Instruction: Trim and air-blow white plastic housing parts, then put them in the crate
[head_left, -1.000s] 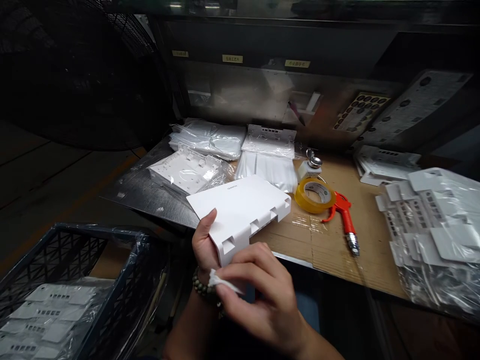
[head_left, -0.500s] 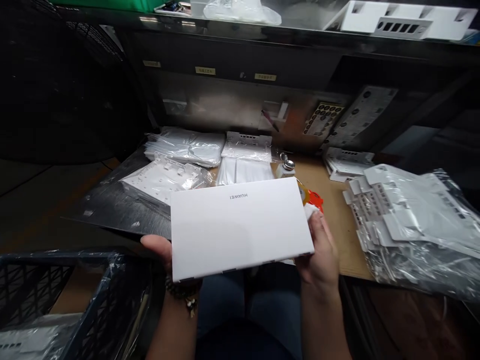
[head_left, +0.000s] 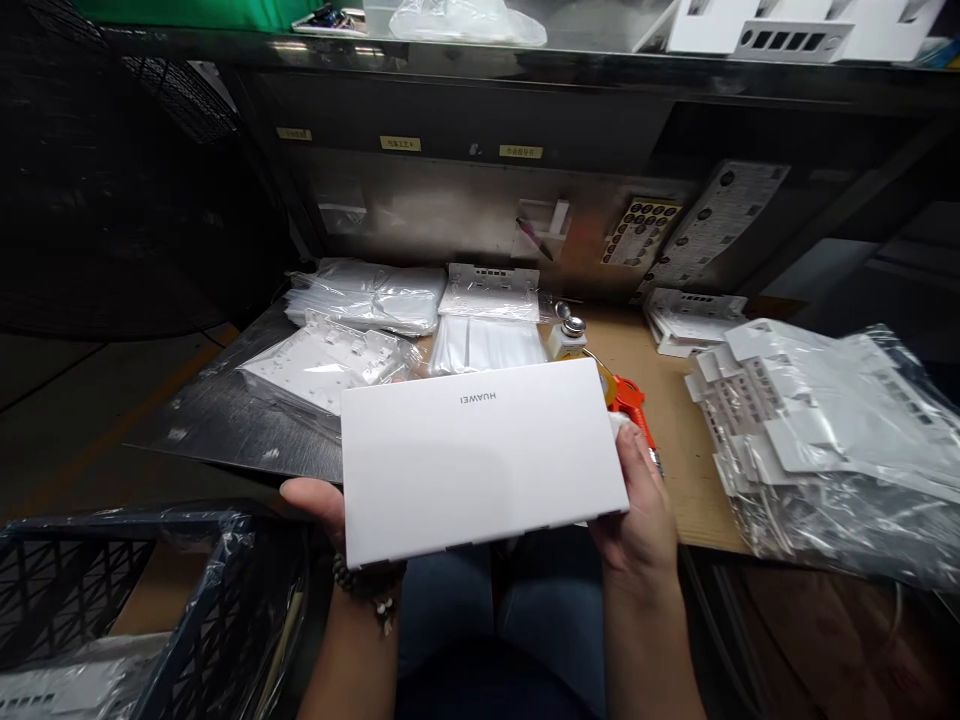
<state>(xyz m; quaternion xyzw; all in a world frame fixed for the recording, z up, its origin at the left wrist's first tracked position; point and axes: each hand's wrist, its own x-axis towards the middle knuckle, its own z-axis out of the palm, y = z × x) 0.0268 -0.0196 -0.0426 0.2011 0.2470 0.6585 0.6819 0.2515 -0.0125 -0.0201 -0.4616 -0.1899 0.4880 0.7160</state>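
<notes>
We hold the white cover point(head_left: 480, 455) flat above the tabletop's point(head_left: 675, 440) near edge, left hand point(head_left: 319, 500) and right hand point(head_left: 637, 500) clamped on its short ends, printed face up for viewing.

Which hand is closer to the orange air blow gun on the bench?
Right. The right hand grips the white cover's right edge just below the orange air blow gun; the left hand holds the opposite edge, far from it.
</notes>
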